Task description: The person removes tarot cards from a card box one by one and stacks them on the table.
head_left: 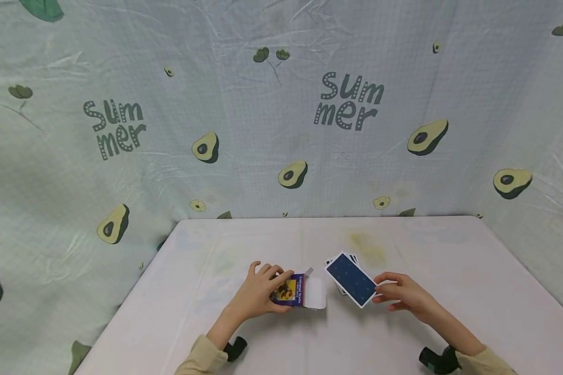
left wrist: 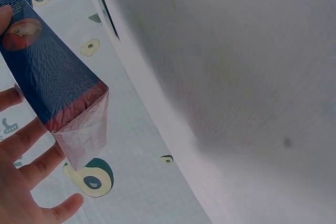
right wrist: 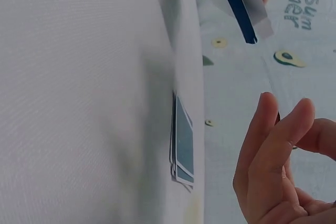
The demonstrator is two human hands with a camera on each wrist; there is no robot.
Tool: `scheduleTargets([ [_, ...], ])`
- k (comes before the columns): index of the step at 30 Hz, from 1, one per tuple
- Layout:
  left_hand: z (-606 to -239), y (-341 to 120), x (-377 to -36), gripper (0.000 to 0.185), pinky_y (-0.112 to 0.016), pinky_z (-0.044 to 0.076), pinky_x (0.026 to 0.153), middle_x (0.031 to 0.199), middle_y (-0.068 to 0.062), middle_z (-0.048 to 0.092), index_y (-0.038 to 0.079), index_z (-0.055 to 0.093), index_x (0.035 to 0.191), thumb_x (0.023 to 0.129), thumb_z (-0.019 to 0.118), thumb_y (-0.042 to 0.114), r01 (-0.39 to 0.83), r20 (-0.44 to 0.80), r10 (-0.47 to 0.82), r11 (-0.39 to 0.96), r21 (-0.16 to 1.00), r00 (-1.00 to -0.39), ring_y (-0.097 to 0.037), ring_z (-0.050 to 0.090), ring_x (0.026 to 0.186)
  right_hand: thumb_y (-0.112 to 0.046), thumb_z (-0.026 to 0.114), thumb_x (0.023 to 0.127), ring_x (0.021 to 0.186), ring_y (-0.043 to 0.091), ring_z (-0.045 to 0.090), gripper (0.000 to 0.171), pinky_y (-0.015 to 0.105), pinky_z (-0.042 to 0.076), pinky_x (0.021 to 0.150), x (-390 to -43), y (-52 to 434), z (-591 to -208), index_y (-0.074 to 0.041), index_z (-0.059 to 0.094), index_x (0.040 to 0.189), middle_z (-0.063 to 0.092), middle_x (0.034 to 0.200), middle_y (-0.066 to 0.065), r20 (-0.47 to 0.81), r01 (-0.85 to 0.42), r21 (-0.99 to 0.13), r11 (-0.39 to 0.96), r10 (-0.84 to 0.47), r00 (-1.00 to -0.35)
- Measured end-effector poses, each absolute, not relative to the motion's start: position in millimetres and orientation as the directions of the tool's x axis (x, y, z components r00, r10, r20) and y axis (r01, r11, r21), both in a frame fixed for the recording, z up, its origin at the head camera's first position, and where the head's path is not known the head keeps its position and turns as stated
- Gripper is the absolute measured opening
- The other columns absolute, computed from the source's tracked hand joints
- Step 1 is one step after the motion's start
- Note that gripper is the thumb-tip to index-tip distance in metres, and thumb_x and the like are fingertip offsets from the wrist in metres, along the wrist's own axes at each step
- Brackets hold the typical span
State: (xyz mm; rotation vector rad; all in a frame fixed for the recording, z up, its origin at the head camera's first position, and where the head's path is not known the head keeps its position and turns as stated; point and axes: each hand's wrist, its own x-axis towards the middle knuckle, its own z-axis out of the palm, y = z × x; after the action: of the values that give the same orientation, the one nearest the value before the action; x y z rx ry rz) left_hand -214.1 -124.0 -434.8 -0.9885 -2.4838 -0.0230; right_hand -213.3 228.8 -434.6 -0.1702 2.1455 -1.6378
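My left hand (head_left: 261, 292) grips a tarot card box (head_left: 287, 290), blue and yellow with a printed picture and an end flap standing open to the right. In the left wrist view, the thumb lies on the box's dark blue side (left wrist: 52, 61), with fingers behind its edge. Blue-backed cards (head_left: 352, 278) lie in a small pile on the table, the top one turned askew. Right beside its corner in the head view is my right hand (head_left: 408, 296), fingers bent loosely. The right wrist view shows those fingers (right wrist: 268, 166) apart from the cards (right wrist: 184, 140), with no card seen between them.
The white table (head_left: 216, 245) has a yellowish stain (head_left: 368, 247) behind the cards. A pale cloth printed with avocados (head_left: 205, 147) hangs behind and at both sides. Dark wrist cameras (head_left: 236, 349) sit under both wrists.
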Motion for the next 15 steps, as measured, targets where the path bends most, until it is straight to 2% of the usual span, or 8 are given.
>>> scheduleTargets([
  [6,-434,-125,-213,0.071,-0.051,0.034,0.088,0.1,0.005,0.054,0.025,0.051,0.122,0.062,0.068,0.06,0.653,0.428,0.644,0.743,-0.15,-0.634,-0.012,0.049,0.09,-0.023,0.054,0.087,0.081,0.006,0.064,0.022,0.02,0.047,0.061,-218,234,-437,-0.006,0.051,0.102,0.067,0.084,-0.007,-0.269,0.218,-0.961,0.173,-0.384,-0.883],
  [11,-433,-125,-214,0.07,-0.052,0.035,0.088,0.1,0.005,0.054,0.023,0.052,0.121,0.062,0.068,0.059,0.654,0.424,0.641,0.744,-0.138,-0.639,-0.013,0.049,0.09,-0.018,0.052,0.089,0.082,0.007,0.065,0.016,0.015,0.049,0.064,-224,239,-440,-0.007,0.05,0.1,0.063,0.087,-0.004,-0.265,0.265,-0.963,0.057,-0.401,-0.877],
  [15,-433,-125,-214,0.07,-0.053,0.034,0.088,0.1,0.004,0.055,0.023,0.052,0.121,0.062,0.069,0.058,0.658,0.422,0.639,0.743,-0.123,-0.643,-0.013,0.049,0.09,-0.018,0.049,0.091,0.082,0.005,0.065,0.013,0.014,0.048,0.063,-228,242,-441,-0.009,0.05,0.1,0.059,0.088,-0.005,-0.28,0.289,-0.957,0.036,-0.387,-0.879],
])
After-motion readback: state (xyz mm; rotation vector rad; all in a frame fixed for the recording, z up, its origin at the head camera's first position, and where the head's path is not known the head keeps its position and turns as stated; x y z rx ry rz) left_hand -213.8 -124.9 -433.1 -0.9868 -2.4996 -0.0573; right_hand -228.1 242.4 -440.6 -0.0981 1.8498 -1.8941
